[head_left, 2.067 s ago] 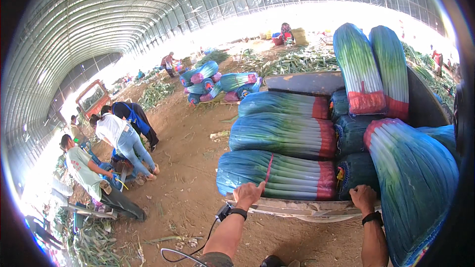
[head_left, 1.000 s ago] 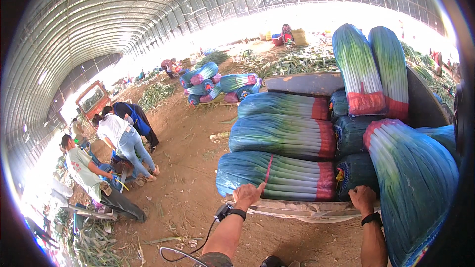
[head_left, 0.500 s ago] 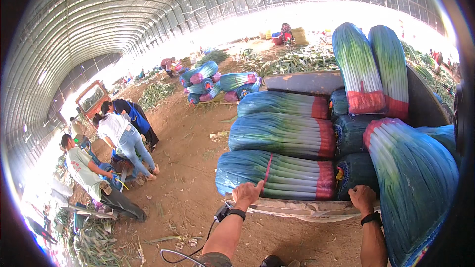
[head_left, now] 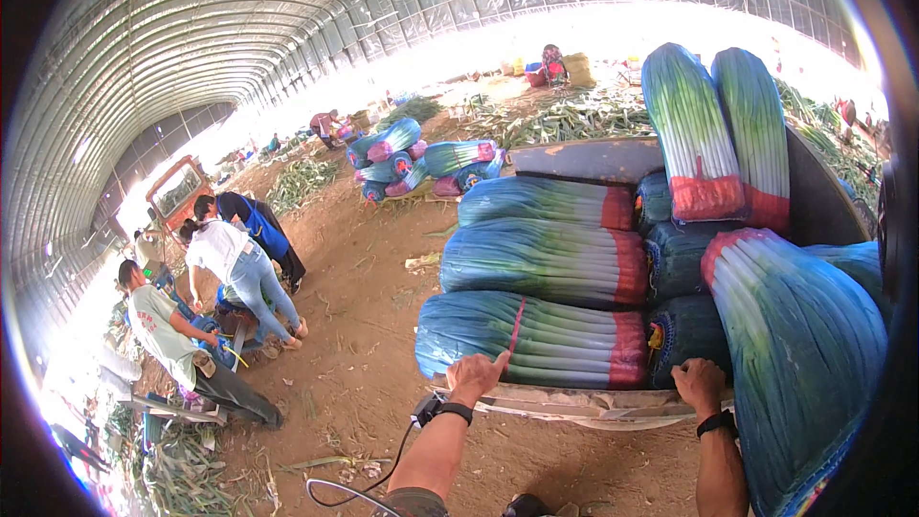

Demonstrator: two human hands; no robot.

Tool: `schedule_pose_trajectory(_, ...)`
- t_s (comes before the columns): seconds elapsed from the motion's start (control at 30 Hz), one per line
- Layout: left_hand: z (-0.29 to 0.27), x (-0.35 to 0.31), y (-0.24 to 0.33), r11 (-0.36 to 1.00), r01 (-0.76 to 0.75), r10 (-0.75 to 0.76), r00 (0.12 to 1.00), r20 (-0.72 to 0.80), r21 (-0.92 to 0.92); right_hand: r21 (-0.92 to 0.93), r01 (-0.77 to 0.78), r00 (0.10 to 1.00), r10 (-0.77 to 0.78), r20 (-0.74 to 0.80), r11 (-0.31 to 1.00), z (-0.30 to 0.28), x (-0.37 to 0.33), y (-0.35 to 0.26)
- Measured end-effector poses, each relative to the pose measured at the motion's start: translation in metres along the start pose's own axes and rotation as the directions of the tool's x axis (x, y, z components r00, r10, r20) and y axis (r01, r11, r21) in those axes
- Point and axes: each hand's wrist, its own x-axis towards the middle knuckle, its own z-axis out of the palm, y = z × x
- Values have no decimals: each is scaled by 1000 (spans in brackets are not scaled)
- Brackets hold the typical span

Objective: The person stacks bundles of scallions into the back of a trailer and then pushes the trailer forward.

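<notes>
Leek bundles in blue-green net wrap with red ends fill a cart bed. My left hand (head_left: 475,379) is at the near rim, against the nearest bundle (head_left: 565,340), its thumb at a pink strap (head_left: 516,327) around that bundle. Its fingers are curled and partly hidden, so what they hold cannot be made out. My right hand (head_left: 700,386) lies, fingers bent, against a dark bundle end (head_left: 691,335) by the rim; its grip is hidden too. Right of it a big bundle (head_left: 799,364) leans outward over the bed's edge.
Two bundles stand upright at the bed's far right, one of them broad (head_left: 693,134). The bed's near rim (head_left: 593,405) is worn. A bundle pile (head_left: 426,161) lies on the dirt floor (head_left: 354,325). Several people work at left, one in a white shirt (head_left: 218,245). A cable (head_left: 349,489) hangs by my left forearm.
My hands and the bundles have hardly moved. At left, the person in the white shirt has lowered an arm toward the things in front.
</notes>
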Motion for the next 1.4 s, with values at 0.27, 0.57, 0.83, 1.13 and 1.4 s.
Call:
schedule_pose_trajectory(0.27, -1, 0, 0, 1000, 8, -8, 999, 37, 2, 4, -21, 999, 21, 37, 1000, -8, -2, -6)
schedule_pose_trajectory(0.57, 1, 2, 1, 1000, 13, -13, 1000, 16, -3, -10, 21, 1000, -21, 0, 1000, 1, 0, 2)
schedule_pose_trajectory(0.83, -2, -2, 1, 1000, 12, -12, 1000, 2, -10, 24, 6, 1000, -6, 13, 1000, -5, -1, -3)
schedule_pose_trajectory(1.13, 2, 2, -1, 1000, 0, 0, 1000, 19, -2, 40, 25, 1000, -25, -7, 999, -6, -2, -4)
schedule_pose_trajectory(1.4, 1, 2, 0, 1000, 8, -8, 1000, 13, -7, 25, 0, 1000, 0, -3, 1000, -5, -2, -4)
